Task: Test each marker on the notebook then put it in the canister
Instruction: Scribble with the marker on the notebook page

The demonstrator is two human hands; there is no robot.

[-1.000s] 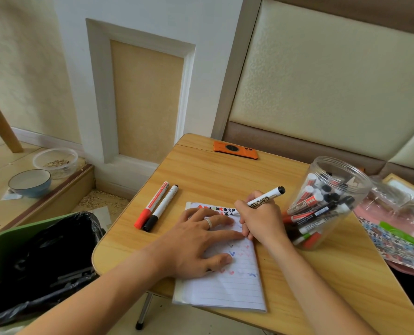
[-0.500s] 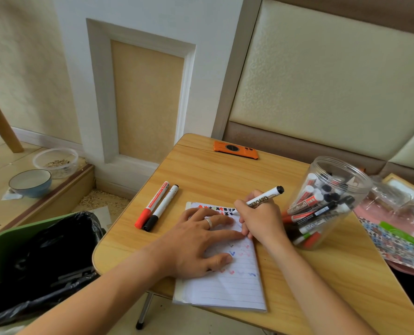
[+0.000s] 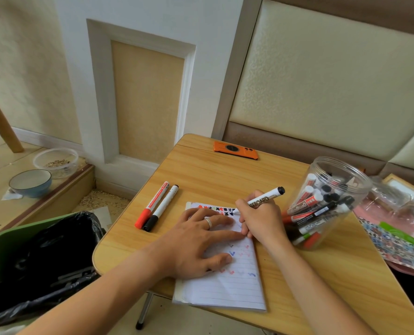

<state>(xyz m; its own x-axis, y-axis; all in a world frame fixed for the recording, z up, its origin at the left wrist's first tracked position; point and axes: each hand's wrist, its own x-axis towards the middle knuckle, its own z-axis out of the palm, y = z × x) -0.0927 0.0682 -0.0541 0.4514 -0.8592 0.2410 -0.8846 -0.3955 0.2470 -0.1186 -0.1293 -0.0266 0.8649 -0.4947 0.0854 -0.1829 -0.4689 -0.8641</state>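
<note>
Room: cream wall panels with white trim behind; padded beige panel at right; small wooden tabletop [image 3: 225, 175] in the middle.
Far left, floor: clear plastic tub [image 3: 56, 160] with bits in it, blue bowl [image 3: 30, 182] just beside it on a raised wooden ledge.
Lower left: green bin [image 3: 15, 240] lined with a black bag, beside the tabletop edge.
Tabletop, left part: red marker [image 3: 151, 204] and black marker [image 3: 161, 207] lying side by side, touching, capped ends toward the person, just left of the notebook.
Tabletop, far edge: orange phone [image 3: 235, 150] lying flat, camera side up.
Notebook [image 3: 227, 286]: lined page open, near the front edge of the tabletop and overhanging it slightly; red and blue squiggles on the page, row of red and black star prints along the top strip.
Left hand [image 3: 196, 240]: flat on the page, fingers [image 3: 221, 221] straight and spread, ring on one, pressing the notebook down.
Right hand [image 3: 261, 217]: fingers curled round a white marker [image 3: 265, 198], tip down on the upper page, black end pointing up and right toward the canister.
Canister [image 3: 322, 206]: clear plastic, open top, just right of the right hand, many markers piled inside.
Far right: pink tray [image 3: 370, 211] with patterned sheet [image 3: 394, 245] and clear wrapping, beside the tabletop.
</note>
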